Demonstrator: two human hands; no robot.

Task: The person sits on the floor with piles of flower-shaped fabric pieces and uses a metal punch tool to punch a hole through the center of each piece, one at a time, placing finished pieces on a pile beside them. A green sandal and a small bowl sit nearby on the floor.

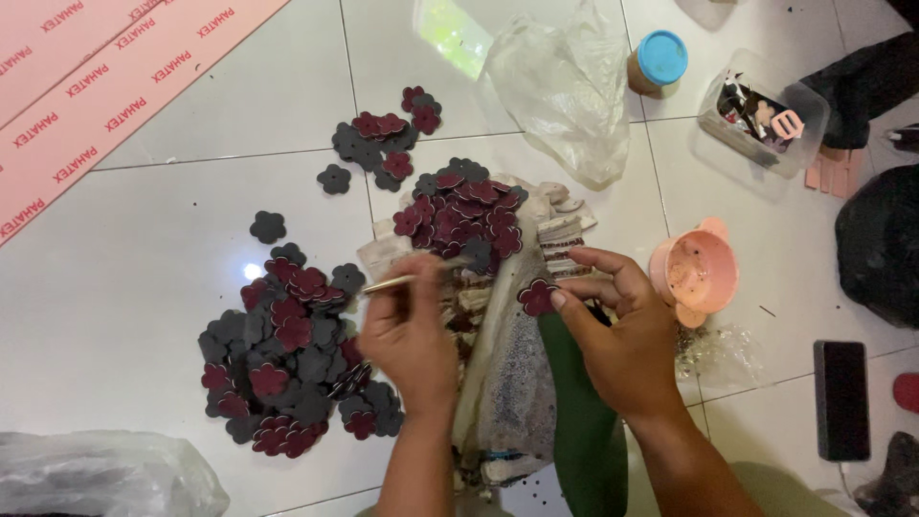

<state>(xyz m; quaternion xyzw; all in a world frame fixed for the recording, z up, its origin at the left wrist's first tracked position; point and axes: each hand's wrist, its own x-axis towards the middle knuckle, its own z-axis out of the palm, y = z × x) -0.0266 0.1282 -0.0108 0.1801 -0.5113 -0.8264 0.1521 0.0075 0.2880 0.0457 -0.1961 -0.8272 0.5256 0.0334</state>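
My left hand (410,330) grips a thin pale stick (397,281) that points toward the middle. My right hand (617,325) pinches a dark red flower-shaped cutout (537,297) between thumb and fingers. Both hands hover over a folded pile of paper and a glittery grey sheet (517,383). A heap of dark red flower cutouts (459,215) rests on the paper just beyond my hands. A larger heap of grey and red flower cutouts (282,354) lies on the white tiled floor to the left of my left hand.
A smaller cluster of cutouts (383,139) lies farther back. A pink bowl (696,273), a blue-lidded jar (657,62), a clear plastic box (761,110), crumpled plastic bags (565,86), a dark phone (842,397) and pink foam boards (96,86) surround the spot.
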